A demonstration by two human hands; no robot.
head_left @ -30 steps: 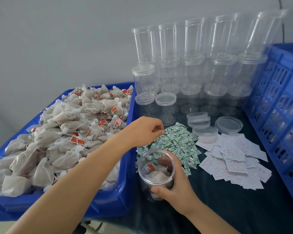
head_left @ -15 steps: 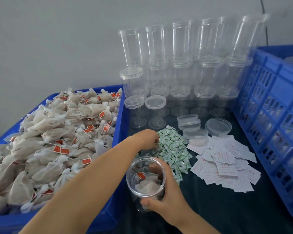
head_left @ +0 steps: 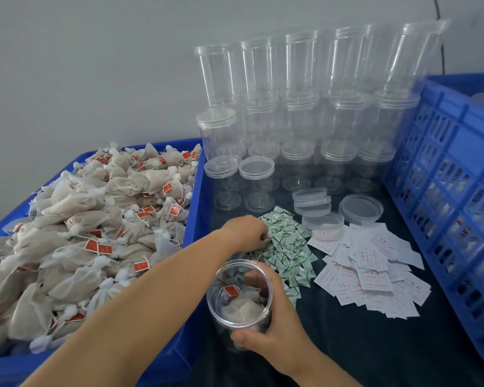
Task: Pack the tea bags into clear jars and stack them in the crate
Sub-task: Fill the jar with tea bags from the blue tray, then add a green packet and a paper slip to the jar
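An open clear jar point(head_left: 239, 296) stands near the table's front, with a few tea bags at its bottom. My right hand point(head_left: 274, 328) grips it around the side. My left hand point(head_left: 246, 233) reaches across to the pile of small green-and-white sachets point(head_left: 287, 247), fingers curled down into the near edge of the pile; what they hold is hidden. A blue tub point(head_left: 192, 196) on the left is heaped with beige tea bags point(head_left: 95, 227) bearing red tags. A blue slatted crate point(head_left: 447, 191) stands at the right.
Stacked empty clear jars point(head_left: 305, 113) line the back wall. Loose clear lids point(head_left: 361, 209) lie behind the sachets. White printed paper slips point(head_left: 369, 272) are scattered on the dark cloth between the sachets and the crate.
My left hand has dropped from above the jar onto the sachet pile. The right hand keeps its hold on the jar. The camera view has shifted right.
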